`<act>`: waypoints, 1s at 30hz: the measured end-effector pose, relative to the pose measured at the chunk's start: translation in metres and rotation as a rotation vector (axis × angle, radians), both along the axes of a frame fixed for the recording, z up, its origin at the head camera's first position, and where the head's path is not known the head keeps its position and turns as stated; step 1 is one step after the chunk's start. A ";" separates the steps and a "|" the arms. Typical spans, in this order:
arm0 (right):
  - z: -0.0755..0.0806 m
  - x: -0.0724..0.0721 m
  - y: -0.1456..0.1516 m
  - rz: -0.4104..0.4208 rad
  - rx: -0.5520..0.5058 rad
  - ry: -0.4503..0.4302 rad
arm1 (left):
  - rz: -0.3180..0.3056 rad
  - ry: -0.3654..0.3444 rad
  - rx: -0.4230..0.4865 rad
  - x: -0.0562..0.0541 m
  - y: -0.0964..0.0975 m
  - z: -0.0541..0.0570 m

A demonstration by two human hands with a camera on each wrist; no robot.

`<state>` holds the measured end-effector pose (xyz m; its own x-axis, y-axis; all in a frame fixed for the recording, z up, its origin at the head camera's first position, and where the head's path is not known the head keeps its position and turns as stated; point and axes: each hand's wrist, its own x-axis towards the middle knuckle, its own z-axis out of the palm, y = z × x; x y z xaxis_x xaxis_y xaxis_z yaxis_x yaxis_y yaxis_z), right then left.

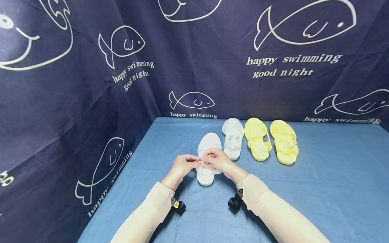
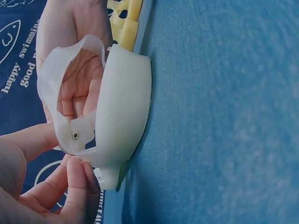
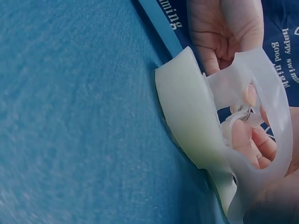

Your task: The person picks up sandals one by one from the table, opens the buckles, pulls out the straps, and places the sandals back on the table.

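A white sandal (image 1: 209, 140) stands on the blue cloth, its toe end pointing away from me. Both hands meet over its strap. My left hand (image 1: 182, 164) pinches the strap (image 2: 52, 88) between thumb and fingers, just below a small metal eyelet (image 2: 75, 135) in the left wrist view. Coming in from the other side, my right hand (image 1: 222, 162) pinches the strap by a small metal buckle (image 3: 246, 112), its fingers partly covered by the translucent strap in the right wrist view. The fingertips of the two hands are close together, and they hide part of the fastening.
Beside the held sandal stands a second white sandal (image 1: 233, 135). Further right are one yellow sandal (image 1: 257, 138) and another yellow sandal (image 1: 284, 141). A dark blue printed curtain (image 1: 194, 60) rises behind the blue table cloth (image 1: 328, 175) and along its left side.
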<state>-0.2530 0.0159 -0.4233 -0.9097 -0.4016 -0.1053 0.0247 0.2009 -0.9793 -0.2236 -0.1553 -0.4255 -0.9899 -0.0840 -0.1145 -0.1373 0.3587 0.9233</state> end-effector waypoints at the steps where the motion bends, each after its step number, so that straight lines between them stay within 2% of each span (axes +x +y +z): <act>1: 0.000 0.000 0.000 -0.001 -0.011 -0.005 | 0.000 -0.003 0.000 0.000 0.000 0.000; 4: -0.001 0.000 0.000 -0.004 -0.033 -0.011 | 0.000 -0.012 0.002 -0.001 0.000 0.000; 8: -0.002 -0.001 -0.002 -0.056 -0.029 -0.022 | -0.001 -0.021 0.001 0.000 0.000 0.002; 11: -0.001 0.000 0.000 -0.034 -0.020 -0.008 | -0.003 -0.023 0.004 0.001 0.000 0.003; 16: 0.001 -0.001 0.006 0.062 -0.046 0.001 | -0.006 -0.016 0.006 0.002 -0.001 0.003; 21: 0.000 -0.001 0.007 0.063 -0.073 -0.023 | -0.012 -0.009 -0.002 0.003 -0.001 0.003; 27: 0.001 0.000 0.007 0.072 -0.063 0.001 | -0.021 0.005 0.007 0.003 -0.001 0.003; 30: 0.003 0.001 0.008 0.068 -0.014 0.074 | -0.019 0.005 0.006 0.003 -0.001 0.003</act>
<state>-0.2525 0.0236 -0.4203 -0.8852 -0.4640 -0.0325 -0.0613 0.1856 -0.9807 -0.2202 -0.1564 -0.4224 -0.9918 -0.0649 -0.1100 -0.1260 0.3551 0.9263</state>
